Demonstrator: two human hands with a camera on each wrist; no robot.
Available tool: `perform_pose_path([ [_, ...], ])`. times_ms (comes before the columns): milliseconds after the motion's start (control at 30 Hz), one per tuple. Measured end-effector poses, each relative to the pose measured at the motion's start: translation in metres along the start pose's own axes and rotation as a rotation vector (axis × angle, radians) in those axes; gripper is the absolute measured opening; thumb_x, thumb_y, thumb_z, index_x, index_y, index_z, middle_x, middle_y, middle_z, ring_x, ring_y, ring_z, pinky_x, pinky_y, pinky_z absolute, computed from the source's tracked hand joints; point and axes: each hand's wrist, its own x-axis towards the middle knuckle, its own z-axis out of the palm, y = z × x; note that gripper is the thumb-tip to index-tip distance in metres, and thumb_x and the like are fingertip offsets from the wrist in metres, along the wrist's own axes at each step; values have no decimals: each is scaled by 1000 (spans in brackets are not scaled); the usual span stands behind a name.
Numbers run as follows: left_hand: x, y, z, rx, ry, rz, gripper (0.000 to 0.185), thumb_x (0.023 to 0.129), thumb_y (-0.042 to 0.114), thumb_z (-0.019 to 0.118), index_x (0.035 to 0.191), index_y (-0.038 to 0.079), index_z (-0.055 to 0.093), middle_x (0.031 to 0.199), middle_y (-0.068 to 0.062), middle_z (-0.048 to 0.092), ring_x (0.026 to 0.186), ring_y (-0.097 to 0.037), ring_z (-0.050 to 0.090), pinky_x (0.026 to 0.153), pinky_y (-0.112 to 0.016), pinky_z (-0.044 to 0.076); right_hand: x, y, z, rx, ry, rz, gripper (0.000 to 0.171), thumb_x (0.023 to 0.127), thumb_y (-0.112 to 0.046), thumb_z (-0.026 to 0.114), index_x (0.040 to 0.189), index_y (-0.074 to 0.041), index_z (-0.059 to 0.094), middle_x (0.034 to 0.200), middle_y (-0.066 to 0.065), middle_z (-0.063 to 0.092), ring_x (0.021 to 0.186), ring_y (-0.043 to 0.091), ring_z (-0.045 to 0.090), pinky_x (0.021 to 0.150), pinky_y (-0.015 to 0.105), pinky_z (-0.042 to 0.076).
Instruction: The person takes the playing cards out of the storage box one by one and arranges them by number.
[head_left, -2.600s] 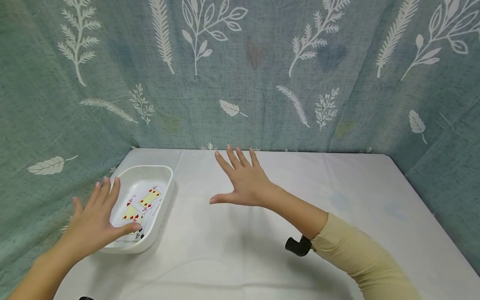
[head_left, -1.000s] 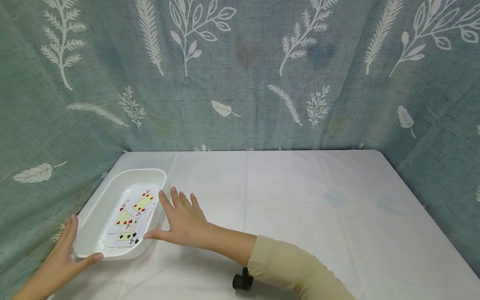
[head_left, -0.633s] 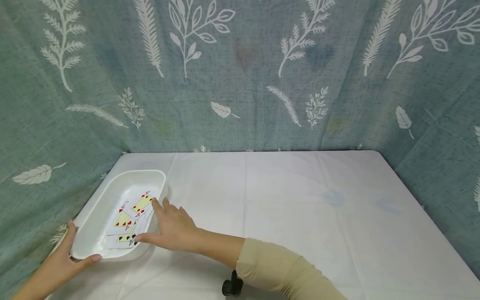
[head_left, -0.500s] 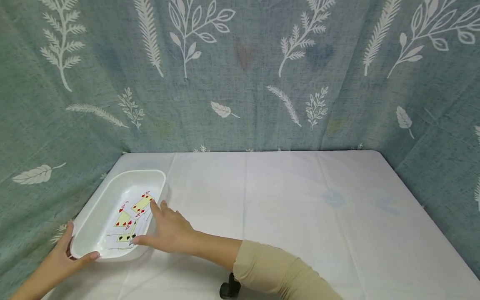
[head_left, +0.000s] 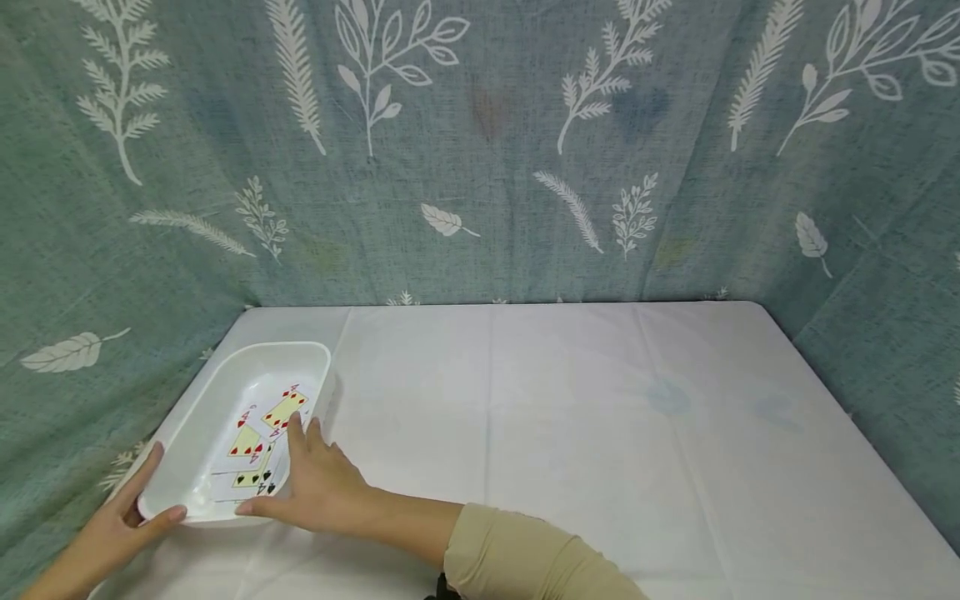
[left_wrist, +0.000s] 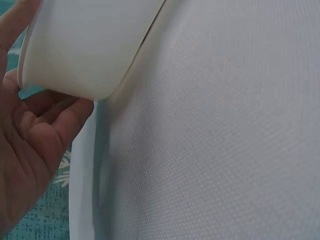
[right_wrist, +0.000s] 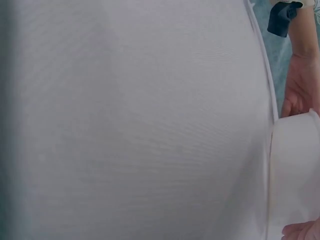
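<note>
White plastic tray (head_left: 197, 412) with playing cards (head_left: 258, 437) lying loose in it sits at the near left corner of the tabletop (head_left: 570, 417), gripped at its near end by the left hand (head_left: 123, 533), thumb over the rim and fingers curled beneath, while the right hand (head_left: 318, 492) is pressed flat and open against its right wall. If the tray is to be shifted, it is best kept level and moved slowly so the cards are not spilled. The left fingers beneath the tray are hidden from the head camera, and the lowest cards are hard to read.

The right arm wears a beige long sleeve (head_left: 525, 554). The left forearm is bare, with a black wrist-mounted device (right_wrist: 282, 17) strapped on.
</note>
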Motion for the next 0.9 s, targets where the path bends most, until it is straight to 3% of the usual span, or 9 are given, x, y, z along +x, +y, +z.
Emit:
perform_pose_path([
  [67,0,-1,1,-22,-10,-36,86,98,30,52,141,35,-22,148,-21,-27,86,36,16,65,5,36,-1,0,2,15,8,0,109,76,-74,56,153,-15,7,154,6,26,125,22,49,93,21,49],
  [167,0,-1,2,-66,-6,-55,86,98,29,53,141,36,-21,149,-19,-27,87,36,18,66,4,38,-2,2,4,36,14,-17,109,76,-71,59,153,-11,10,154,8,25,127,18,47,90,19,50],
  [300,0,3,1,-89,-30,-93,87,96,31,56,141,39,-18,150,-29,-14,85,36,23,66,1,42,-1,6,6,135,8,-11,108,77,-68,61,153,-12,9,155,10,21,129,14,43,89,17,50],
  [400,2,9,1,-52,-63,-138,89,94,38,57,141,37,-19,147,-39,0,86,34,27,65,-1,43,1,8,7,283,20,22,107,77,-62,66,153,-16,7,156,9,18,130,18,43,94,22,49],
  [533,1,14,5,-42,-15,-105,92,93,34,60,145,26,-15,144,-43,6,86,33,27,64,-2,44,2,9,8,506,69,48,106,75,-47,77,153,-20,11,155,4,22,134,20,38,103,28,44],
  [700,0,17,13,-66,64,-42,91,92,27,63,149,20,-7,144,-42,7,88,33,28,63,0,43,0,9,10,725,133,110,104,69,-33,85,151,-26,21,152,-4,30,137,13,31,110,27,36],
  [900,-1,24,17,-81,89,-32,92,90,26,66,150,18,-3,147,-40,5,88,33,28,65,1,44,-4,11,10,842,136,189,101,67,-28,87,148,-35,27,151,-8,32,137,10,31,111,27,33],
])
